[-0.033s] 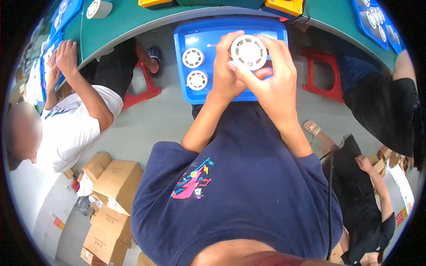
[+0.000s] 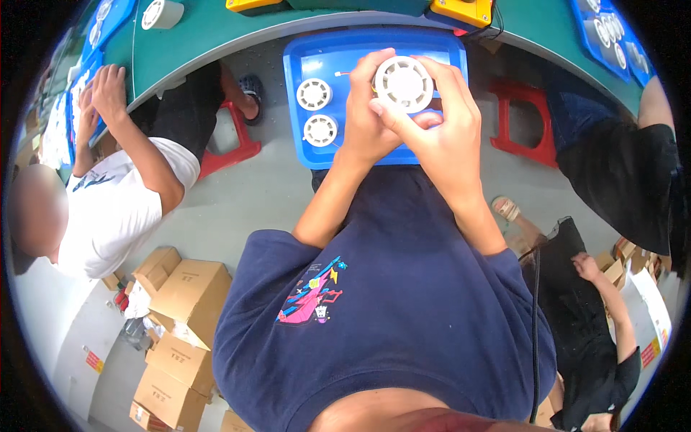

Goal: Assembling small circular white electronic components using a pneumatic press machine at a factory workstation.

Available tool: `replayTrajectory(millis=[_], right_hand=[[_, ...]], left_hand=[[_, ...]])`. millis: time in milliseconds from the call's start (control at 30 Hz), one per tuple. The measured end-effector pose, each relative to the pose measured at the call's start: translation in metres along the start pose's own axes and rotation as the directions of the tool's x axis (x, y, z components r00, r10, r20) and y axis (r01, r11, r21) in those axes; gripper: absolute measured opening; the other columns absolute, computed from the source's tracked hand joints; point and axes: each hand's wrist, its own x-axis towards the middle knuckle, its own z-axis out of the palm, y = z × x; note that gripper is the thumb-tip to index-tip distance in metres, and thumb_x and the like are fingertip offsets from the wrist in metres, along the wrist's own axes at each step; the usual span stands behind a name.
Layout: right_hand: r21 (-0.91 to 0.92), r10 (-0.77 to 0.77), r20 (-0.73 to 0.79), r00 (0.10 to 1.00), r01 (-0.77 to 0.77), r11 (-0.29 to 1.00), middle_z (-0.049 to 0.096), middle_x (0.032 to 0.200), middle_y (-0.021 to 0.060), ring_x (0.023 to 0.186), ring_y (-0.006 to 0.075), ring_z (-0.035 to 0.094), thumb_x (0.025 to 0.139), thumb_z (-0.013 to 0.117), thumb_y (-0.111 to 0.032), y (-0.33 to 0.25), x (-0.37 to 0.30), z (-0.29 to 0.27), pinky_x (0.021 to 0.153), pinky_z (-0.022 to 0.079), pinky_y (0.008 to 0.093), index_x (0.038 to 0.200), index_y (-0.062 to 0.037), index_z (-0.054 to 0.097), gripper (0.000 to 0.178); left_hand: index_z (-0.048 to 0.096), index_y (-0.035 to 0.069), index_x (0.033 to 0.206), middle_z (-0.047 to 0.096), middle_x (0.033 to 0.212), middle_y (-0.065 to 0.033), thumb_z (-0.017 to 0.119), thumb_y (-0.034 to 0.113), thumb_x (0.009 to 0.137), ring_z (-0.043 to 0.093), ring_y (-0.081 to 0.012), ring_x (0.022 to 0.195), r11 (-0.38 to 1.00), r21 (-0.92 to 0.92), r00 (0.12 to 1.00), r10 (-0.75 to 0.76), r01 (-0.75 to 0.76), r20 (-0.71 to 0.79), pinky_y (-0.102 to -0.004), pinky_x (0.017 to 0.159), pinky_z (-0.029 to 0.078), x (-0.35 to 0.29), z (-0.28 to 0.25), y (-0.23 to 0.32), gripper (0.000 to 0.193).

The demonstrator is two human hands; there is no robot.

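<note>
Between my two hands is a white round plastic part (image 2: 404, 85) with a ring of slots around a smooth centre, its slotted face turned up. My left hand (image 2: 365, 115) closes around its left side, the fingers partly hidden behind it. On the right, my right hand (image 2: 450, 122) grips it with the thumb across the lower left rim and the fingers curled along the right edge. Beneath them is a blue tray (image 2: 291, 65). At its left lie two similar slotted parts, an upper one (image 2: 314, 93) and a lower one (image 2: 319, 130). A thin wire with a small white plug (image 2: 338, 73) lies near the tray's middle.
A green table (image 2: 209, 29) curves beyond the tray, carrying yellow-and-black devices (image 2: 461, 13) and a white cylinder (image 2: 162, 14). Red stools (image 2: 504, 119) stand either side. Co-workers sit left and right; another person (image 2: 576, 288) is behind right. Cardboard boxes (image 2: 191, 288) are stacked behind left.
</note>
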Motion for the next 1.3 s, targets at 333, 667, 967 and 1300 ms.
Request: replayTrajectory(millis=[333, 667, 967, 1300], right_hand=[[0.535, 0.193, 0.111, 0.975, -0.222, 0.815, 0.07, 0.125, 0.0143, 0.111, 0.0171, 0.068, 0.084, 0.085, -0.015, -0.008, 0.045, 0.005, 0.089, 0.057, 0.0307, 0.139, 0.006, 0.056, 0.065], [0.364, 0.023, -0.084, 0.996, 0.009, 0.931, 0.075, 0.108, 0.0126, 0.098, 0.0165, 0.072, 0.082, 0.086, -0.023, -0.032, 0.117, 0.006, 0.084, 0.057, 0.0305, 0.122, 0.0039, 0.067, 0.052], [0.059, -0.13, -0.096, 0.987, 0.136, 0.989, 0.073, 0.1, 0.0179, 0.087, 0.0283, 0.074, 0.079, 0.083, -0.031, -0.019, 0.185, 0.01, 0.076, 0.057, 0.0376, 0.11, 0.0009, 0.07, 0.047], [-0.138, -0.213, -0.099, 0.972, 0.199, 0.97, 0.072, 0.103, 0.0179, 0.096, 0.0353, 0.07, 0.08, 0.082, -0.036, -0.013, 0.181, 0.008, 0.084, 0.054, 0.044, 0.111, -0.0025, 0.071, 0.047]], left_hand=[[0.037, 0.004, 0.15, 0.058, 0.126, -0.0193, 0.091, 0.015, 0.073, 0.055, -0.0373, 0.118, 0.977, 0.132, 0.985, 0.158, -0.166, 0.068, -0.0444, 0.099, 0.049, 0.068, -0.03, 0.02, 0.095], [0.053, 0.005, 0.142, 0.068, 0.127, -0.0123, 0.088, 0.011, 0.073, 0.063, -0.0354, 0.116, 0.938, 0.198, 0.943, 0.31, -0.283, -0.12, -0.044, 0.098, 0.049, 0.139, -0.027, 0.007, 0.077], [0.053, 0.007, 0.14, 0.066, 0.129, -0.0186, 0.082, 0.009, 0.079, 0.067, -0.0392, 0.111, 0.972, 0.175, 0.971, 0.184, -0.156, -0.155, -0.0424, 0.089, 0.056, 0.188, -0.014, -0.017, 0.068], [0.046, -0.006, 0.144, 0.061, 0.133, -0.0297, 0.08, 0.017, 0.084, 0.056, -0.0447, 0.129, 0.86, 0.503, 0.979, 0.168, -0.088, -0.116, -0.0512, 0.11, 0.043, 0.149, -0.016, -0.016, 0.073]])
